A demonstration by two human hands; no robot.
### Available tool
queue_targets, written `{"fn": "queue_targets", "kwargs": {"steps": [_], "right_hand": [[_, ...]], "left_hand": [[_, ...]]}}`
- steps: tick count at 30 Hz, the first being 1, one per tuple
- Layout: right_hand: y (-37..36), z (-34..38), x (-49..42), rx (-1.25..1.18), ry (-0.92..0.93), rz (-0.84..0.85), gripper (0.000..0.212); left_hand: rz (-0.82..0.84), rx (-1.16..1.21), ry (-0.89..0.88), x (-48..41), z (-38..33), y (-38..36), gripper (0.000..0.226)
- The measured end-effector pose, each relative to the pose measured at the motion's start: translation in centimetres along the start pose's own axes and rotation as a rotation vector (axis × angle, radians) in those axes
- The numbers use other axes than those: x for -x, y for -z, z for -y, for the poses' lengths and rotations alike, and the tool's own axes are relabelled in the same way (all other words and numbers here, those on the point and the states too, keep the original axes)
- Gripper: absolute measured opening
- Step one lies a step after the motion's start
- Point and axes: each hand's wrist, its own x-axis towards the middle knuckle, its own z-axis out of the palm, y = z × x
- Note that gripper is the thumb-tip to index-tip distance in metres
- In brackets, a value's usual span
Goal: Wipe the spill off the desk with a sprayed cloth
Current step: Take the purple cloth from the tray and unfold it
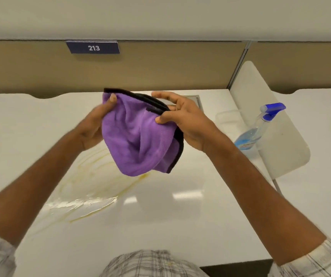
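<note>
A purple cloth (138, 134) with a black edge hangs bunched in the air above the white desk (180, 216). My left hand (94, 126) grips its left side, thumb on top. My right hand (182, 118) pinches its black edge between thumb and fingers. Below the cloth a yellowish smeared spill (88, 196) spreads over the desk's left middle, partly hidden by my left forearm. A clear spray bottle (260, 126) with a blue trigger head stands at the desk's right edge, apart from both hands.
A beige partition with a sign reading 213 (93, 47) runs along the back. A white divider panel (266, 120) stands at the right edge beside the bottle. A grey cable hatch (195, 98) lies behind my right hand.
</note>
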Motion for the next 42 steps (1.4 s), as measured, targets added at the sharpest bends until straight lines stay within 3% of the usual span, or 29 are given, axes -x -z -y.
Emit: {"fn": "queue_targets", "kwargs": {"steps": [2, 4, 6, 9, 11, 14, 17, 20, 23, 26, 29, 31, 34, 37, 42], "right_hand": [[-1.6, 1.0, 0.4, 0.119, 0.012, -0.064, 0.058], [-3.2, 1.3, 0.8, 0.279, 0.023, -0.148, 0.056], [-4.9, 1.2, 1.3, 0.426, 0.034, -0.214, 0.053], [-7.9, 0.7, 1.7, 0.578, 0.088, -0.269, 0.044], [-9.7, 0.3, 1.7, 0.615, 0.158, -0.279, 0.038], [-11.4, -0.6, 1.3, 0.475, 0.178, -0.248, 0.038], [-12.2, -2.8, 1.4, 0.184, 0.06, -0.205, 0.067], [-13.1, -6.4, 2.5, 0.075, -0.075, -0.197, 0.094], [-14.8, -10.3, 4.1, -0.128, -0.222, -0.207, 0.09], [-17.3, -12.6, 5.1, -0.371, -0.237, -0.224, 0.073], [-19.8, -13.3, 5.6, -0.398, -0.163, -0.215, 0.075], [-21.1, -13.6, 5.8, -0.322, -0.121, -0.218, 0.078], [-22.3, -13.8, 6.0, -0.29, -0.104, -0.227, 0.073], [-22.0, -14.2, 6.3, -0.336, -0.1, -0.236, 0.055], [-21.1, -15.5, 6.7, -0.301, 0.005, -0.217, 0.052]], "left_hand": [[-0.007, 0.223, 0.085, 3.3, 4.1, -2.2, 0.064], [-0.052, 0.285, 0.093, 6.1, 7.0, -4.3, 0.084], [-0.1, 0.161, -0.009, 7.9, 8.8, -6.3, 0.072], [-0.16, -0.108, -0.092, 9.4, 9.5, -8.6, 0.086], [-0.283, -0.184, -0.137, 9.9, 9.4, -8.8, 0.059], [-0.392, -0.144, -0.168, 11.1, 8.4, -7.1, 0.03], [-0.382, 0.05, -0.061, 12.3, 7.3, -3.9, 0.016], [-0.354, 0.285, 0.184, 13.9, 5.6, 0.3, 0.018], [-0.253, 0.331, 0.291, 15.1, 4.3, 5.8, 0.032], [-0.06, 0.118, 0.397, 16.0, 2.4, 11.4, 0.012], [0.122, -0.348, 0.478, 16.2, 2.3, 15.0, 0.039], [0.127, -0.556, 0.449, 16.4, 2.7, 15.5, 0.039], [0.134, -0.616, 0.451, 16.9, 2.8, 16.4, 0.035], [0.177, -0.635, 0.44, 16.8, 1.8, 17.0, 0.038], [0.199, -0.745, 0.417, 15.5, 0.3, 16.4, 0.035]]}}
